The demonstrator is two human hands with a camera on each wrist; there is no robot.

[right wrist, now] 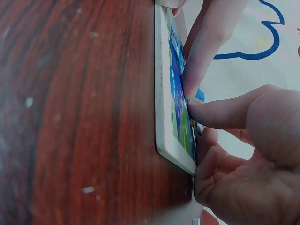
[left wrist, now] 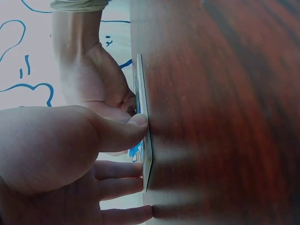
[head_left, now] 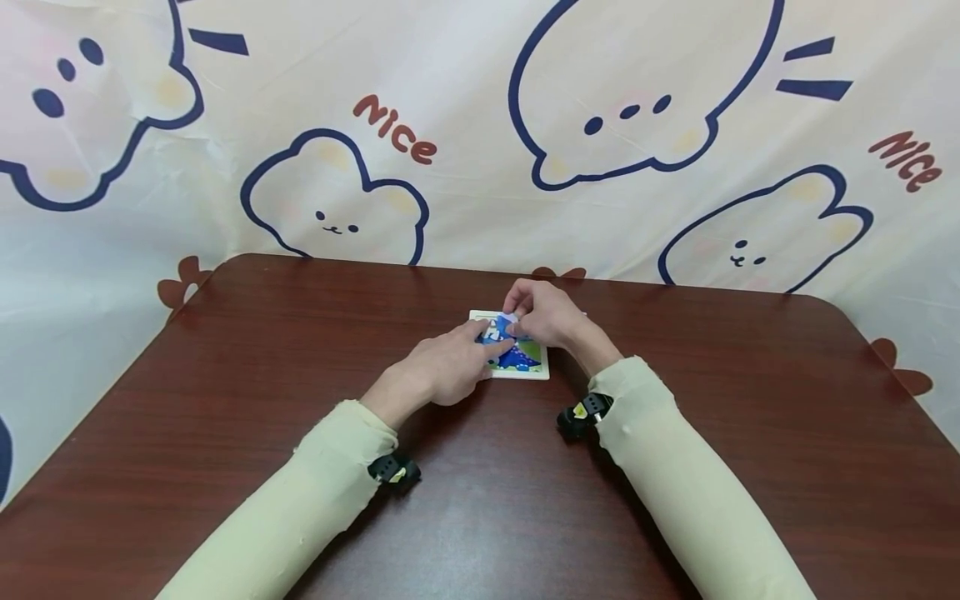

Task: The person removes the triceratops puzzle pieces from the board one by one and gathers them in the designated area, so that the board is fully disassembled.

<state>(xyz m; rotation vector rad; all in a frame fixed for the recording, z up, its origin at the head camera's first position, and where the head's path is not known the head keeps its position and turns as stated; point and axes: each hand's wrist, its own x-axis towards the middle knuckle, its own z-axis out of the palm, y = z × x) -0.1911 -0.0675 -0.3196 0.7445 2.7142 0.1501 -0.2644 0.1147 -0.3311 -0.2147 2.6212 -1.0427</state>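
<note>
A small picture puzzle in a white-rimmed tray lies flat near the table's far side, with blue, green and white artwork. My left hand reaches over its left part, with straight fingers pressing on the picture. In the left wrist view, its thumb touches the tray's near edge. My right hand pinches a small blue puzzle piece over the upper part of the picture. The fingers hide most of that piece, so its outline cannot be made out. Part of the artwork is covered by both hands.
The dark brown wooden table spreads around the tray. Behind it hangs a pale cloth with cartoon figures and lettering. Each sleeve cuff carries a small black wrist camera.
</note>
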